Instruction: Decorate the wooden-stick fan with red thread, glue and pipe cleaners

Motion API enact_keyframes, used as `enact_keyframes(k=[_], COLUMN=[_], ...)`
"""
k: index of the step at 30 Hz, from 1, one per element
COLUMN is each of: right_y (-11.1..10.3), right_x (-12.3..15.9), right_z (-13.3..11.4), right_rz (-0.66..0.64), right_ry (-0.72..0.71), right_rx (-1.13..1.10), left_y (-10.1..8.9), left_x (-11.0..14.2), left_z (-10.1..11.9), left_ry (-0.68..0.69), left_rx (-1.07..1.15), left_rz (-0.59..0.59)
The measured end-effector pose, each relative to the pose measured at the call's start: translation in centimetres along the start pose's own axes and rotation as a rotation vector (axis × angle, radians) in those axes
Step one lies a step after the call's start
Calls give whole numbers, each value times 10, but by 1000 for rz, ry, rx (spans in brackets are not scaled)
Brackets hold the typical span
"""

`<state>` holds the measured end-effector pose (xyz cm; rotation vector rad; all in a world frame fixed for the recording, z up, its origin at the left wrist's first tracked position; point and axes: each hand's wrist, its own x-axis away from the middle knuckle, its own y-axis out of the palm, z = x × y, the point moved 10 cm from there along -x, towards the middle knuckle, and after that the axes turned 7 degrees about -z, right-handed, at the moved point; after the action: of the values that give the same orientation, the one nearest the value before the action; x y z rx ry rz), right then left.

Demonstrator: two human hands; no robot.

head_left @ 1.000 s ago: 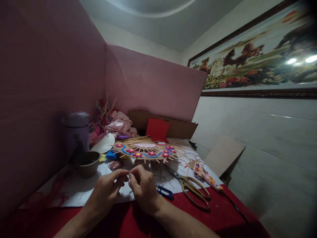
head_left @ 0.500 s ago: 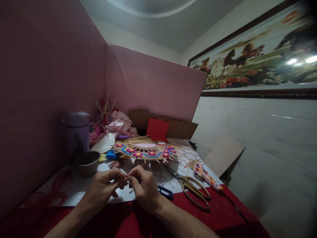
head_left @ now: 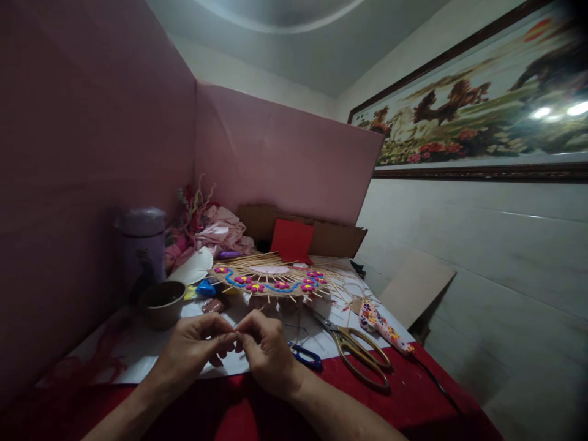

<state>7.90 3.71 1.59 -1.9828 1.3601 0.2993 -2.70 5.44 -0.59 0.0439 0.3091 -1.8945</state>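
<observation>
My left hand (head_left: 199,341) and my right hand (head_left: 266,350) meet at the fingertips above the white sheet (head_left: 142,361). Both are closed in a pinch, thumb against forefinger. Whatever lies between the fingertips is too small and hidden to make out. Just beyond them stands a craft piece (head_left: 271,286) of brown card with thin sticks radiating out, decorated with pink flowers and a wavy blue line. Blue-handled scissors (head_left: 307,356) lie close to my right wrist, partly behind it. Near my left fingers is a small brown lump (head_left: 212,305) in what looks like clear wrapping.
Gold-handled scissors (head_left: 362,355) and a flower-patterned tool with a cord (head_left: 383,327) lie to the right. On the left are a round bowl (head_left: 163,304), a lilac canister (head_left: 141,251), a blue packet (head_left: 205,288) and red ribbon-like strands (head_left: 98,355). Red card (head_left: 293,240) leans at the back.
The fingertips have shifted slightly against each other. A small reddish bit glimpsed between them before is now hidden. Things on the table have stayed put.
</observation>
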Motion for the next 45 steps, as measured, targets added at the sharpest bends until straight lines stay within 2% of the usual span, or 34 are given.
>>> enact_keyframes(k=[10, 15, 20, 24, 33, 37, 40, 45], right_y=[-2, -2, -3, -9, -10, -10, -6, -2], right_x=[1, 0, -1, -1, -1, -2, -2, -3], right_z=[-7, -9, -3, 3, 3, 7, 14, 25], right_rz=[5, 8, 7, 55, 44, 48, 43, 26], right_ry=[-16, -15, 52, 121, 119, 154, 211, 297], right_rx=[155, 138, 73, 43, -45, -150, -273, -310], left_y=[-3, -7, -12, -6, -1, 1, 1, -2], left_x=[-1, 2, 3, -1, -3, -1, 1, 6], left_z=[-1, -3, -2, -1, -5, 6, 15, 24], left_ry=[-40, 10, 34, 22, 16, 40, 108, 232], left_rx=[59, 0, 16, 13, 87, 52, -3, -240], left_rz=[47, 95, 142, 75, 14, 8, 19, 66])
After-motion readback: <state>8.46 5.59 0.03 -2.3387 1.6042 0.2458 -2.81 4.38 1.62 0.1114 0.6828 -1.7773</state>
